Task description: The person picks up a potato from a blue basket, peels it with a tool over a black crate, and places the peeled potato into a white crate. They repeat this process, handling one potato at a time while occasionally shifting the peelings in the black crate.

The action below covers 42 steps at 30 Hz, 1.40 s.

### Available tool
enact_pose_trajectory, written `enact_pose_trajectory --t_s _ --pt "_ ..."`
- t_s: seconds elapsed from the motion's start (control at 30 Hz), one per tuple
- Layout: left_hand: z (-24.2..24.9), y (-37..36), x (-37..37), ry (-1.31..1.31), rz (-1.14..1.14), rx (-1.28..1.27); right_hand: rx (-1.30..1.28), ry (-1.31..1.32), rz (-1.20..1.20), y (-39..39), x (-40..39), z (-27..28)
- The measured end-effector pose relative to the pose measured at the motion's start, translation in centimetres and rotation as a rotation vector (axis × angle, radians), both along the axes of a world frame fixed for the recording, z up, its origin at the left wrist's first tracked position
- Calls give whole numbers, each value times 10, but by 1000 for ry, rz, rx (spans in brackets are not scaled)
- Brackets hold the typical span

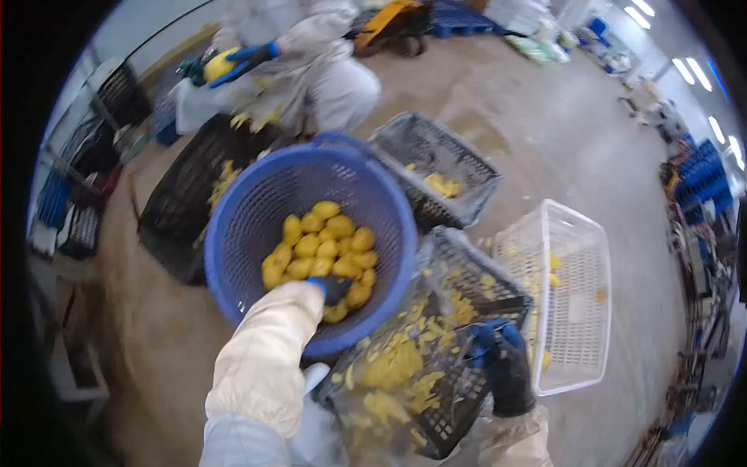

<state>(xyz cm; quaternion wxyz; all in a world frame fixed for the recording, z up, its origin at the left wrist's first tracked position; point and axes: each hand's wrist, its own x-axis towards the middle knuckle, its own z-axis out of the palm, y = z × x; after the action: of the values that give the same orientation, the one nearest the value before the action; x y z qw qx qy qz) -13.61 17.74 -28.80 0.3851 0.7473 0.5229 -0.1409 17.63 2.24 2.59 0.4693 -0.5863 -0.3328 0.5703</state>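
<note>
A large blue plastic basket stands ahead of me, partly filled with yellow, rounded, mango-like fruits. My left hand, in a dark glove with a blue cuff, reaches down into it right at the near fruits, its fingers mostly hidden. To the right, my right hand, in a dark and blue glove, is closed above a black crate. What it holds I cannot make out. Yellow peelings lie heaped and scattered in this crate.
A white crate with a few yellow pieces stands at right. A grey-rimmed crate and a black crate hold yellow scraps. Beyond, a gloved co-worker holds a yellow fruit. An orange pallet jack stands behind.
</note>
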Motion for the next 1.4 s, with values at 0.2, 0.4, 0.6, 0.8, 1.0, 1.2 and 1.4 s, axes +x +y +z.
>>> enact_pose_trajectory --t_s 0.2,0.4,0.6,0.8,1.0,1.2,1.4 --pt "7 22 24 233 -384 114 73 30 53 0 9 -9" --pt "-35 17 11 224 -113 350 -57 173 53 -1 5 4" --pt "70 16 -17 -396 677 -74 134 222 94 -7 4 3" --pt "287 -75 21 -1427 773 -643 331 310 223 -13 -11 15" --pt "351 -166 110 -1698 526 -738 599 138 232 -21 -9 42" --pt "324 -184 144 -1697 644 -706 446 538 167 -47 16 37" --pt "308 -177 150 -1869 805 -1080 347 186 258 -44 8 33"
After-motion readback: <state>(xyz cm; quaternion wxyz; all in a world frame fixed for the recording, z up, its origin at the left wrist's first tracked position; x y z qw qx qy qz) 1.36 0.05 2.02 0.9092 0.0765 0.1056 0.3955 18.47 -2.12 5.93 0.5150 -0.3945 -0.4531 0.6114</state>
